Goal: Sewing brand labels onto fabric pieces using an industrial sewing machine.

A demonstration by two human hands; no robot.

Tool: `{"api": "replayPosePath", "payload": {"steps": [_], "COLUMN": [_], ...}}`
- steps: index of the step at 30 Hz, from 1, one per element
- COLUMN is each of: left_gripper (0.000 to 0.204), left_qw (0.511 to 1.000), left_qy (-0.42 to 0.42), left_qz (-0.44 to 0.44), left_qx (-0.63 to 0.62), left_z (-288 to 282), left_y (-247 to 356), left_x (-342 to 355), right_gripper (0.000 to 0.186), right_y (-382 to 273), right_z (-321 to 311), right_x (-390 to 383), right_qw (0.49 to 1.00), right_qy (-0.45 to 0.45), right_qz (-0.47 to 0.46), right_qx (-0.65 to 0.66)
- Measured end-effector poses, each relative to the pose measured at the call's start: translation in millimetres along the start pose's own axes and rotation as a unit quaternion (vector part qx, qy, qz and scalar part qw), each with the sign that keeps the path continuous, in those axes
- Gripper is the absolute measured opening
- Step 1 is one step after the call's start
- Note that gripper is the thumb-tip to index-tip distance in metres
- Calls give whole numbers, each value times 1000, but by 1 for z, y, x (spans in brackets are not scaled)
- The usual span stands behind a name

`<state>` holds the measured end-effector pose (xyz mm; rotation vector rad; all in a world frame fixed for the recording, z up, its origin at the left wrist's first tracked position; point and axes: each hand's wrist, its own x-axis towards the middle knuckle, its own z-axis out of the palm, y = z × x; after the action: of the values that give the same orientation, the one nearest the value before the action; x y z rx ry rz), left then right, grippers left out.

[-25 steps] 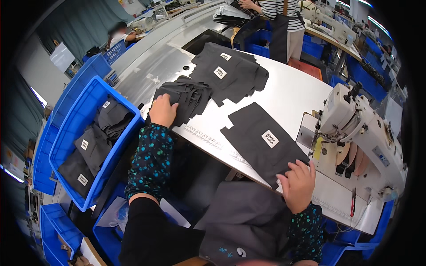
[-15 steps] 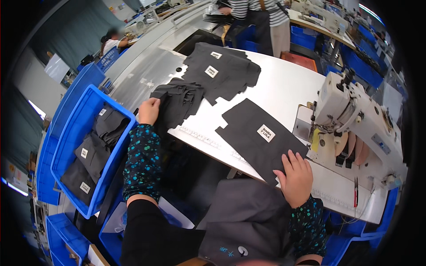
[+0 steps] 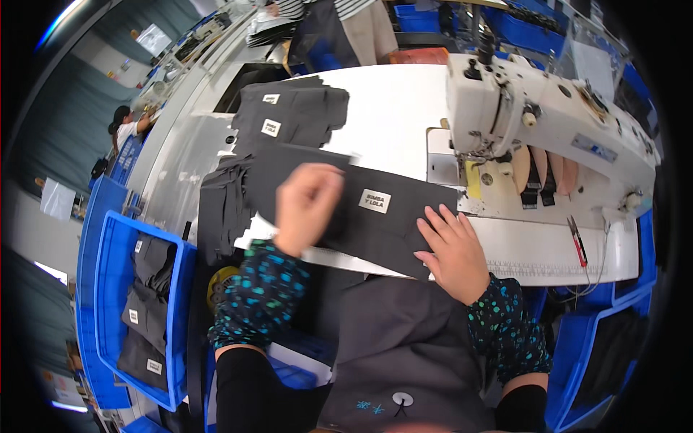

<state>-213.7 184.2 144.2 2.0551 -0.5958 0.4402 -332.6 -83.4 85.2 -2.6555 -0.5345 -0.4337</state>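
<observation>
White table [image 3: 404, 108] runs beneath a sewing machine [image 3: 556, 115], with a pile [image 3: 222, 209] of dark pieces toward its left. Near the front edge lies a dark panel [image 3: 393, 234] bearing a pale label [image 3: 376, 201]. The right hand [image 3: 460, 257] spreads flat over the panel's right end, gripping nothing. The left hand [image 3: 309, 208] curls closed on a plain cloth [image 3: 285, 166] at the panel's left end; blur hides its fingertips. Both fabrics look light, soft, easily creased: best pinched by a corner, with a flat palm steadying.

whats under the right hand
The right hand lies partly over the right end of a dark fabric panel on the white tabletop; whatever it covers cannot be seen.
</observation>
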Motion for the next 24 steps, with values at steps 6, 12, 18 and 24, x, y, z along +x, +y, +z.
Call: {"api": "replayPosePath", "payload": {"steps": [6,12,18,24], "left_gripper": [26,44,45,57], "left_qw": [966,904,870,846], "left_qy": [-255,-322,-390,-371], "left_qz": [30,228,75,115], "left_qx": [9,167,292,364], "left_z": [90,112,115,100], "left_y": [20,14,35,17], "left_x": [0,57,77,75], "right_gripper": [29,32,29,22], "right_y": [-3,-6,-2,-1], "right_z": [-1,-3,1,-6], "right_x": [-5,-4,-3,-5], "right_qw": [1000,999,998,999], "right_qy": [-17,38,40,33], "right_qz": [-6,-3,0,-11], "right_qx": [18,36,41,41]}}
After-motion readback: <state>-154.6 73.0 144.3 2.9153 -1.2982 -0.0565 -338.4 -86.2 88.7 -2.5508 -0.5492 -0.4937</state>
